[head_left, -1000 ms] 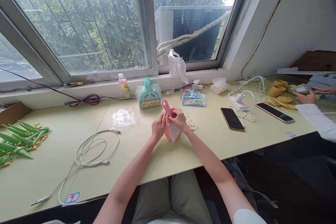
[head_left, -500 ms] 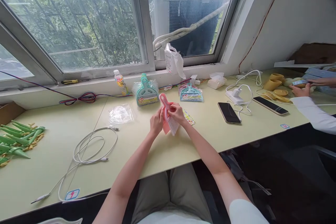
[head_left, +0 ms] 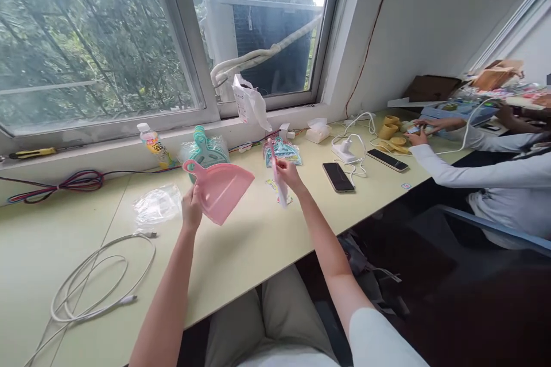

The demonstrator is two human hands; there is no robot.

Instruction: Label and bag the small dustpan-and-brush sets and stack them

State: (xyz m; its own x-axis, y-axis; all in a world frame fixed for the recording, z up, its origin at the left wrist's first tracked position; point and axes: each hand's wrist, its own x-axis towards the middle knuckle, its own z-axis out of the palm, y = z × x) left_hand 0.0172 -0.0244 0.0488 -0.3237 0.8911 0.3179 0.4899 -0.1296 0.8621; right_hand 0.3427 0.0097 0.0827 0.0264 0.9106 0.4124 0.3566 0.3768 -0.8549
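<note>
A pink dustpan [head_left: 226,186] is held up over the table by its handle in my left hand [head_left: 191,209], its flat pan turned toward the right. My right hand [head_left: 288,176] grips a small pink brush [head_left: 280,189], seen nearly edge-on with pale bristles pointing down. The two pieces are apart. Behind the dustpan stand turquoise dustpan sets [head_left: 206,152] in clear plastic. Another wrapped turquoise set [head_left: 284,152] lies behind the brush. A printed card [head_left: 272,184] is on the table, partly hidden by the brush.
Left of me lie crumpled clear plastic [head_left: 158,205] and a coiled white cable [head_left: 97,258]. A bottle [head_left: 155,148] stands by the windowsill. To the right are a phone [head_left: 338,177], another phone [head_left: 387,160] and a power strip [head_left: 343,150]. A co-worker's hands [head_left: 419,132] are farther right.
The pink dustpan and brush, held together before, are now separated. My left hand has moved left with the dustpan, and my right holds the brush. The view has turned right.
</note>
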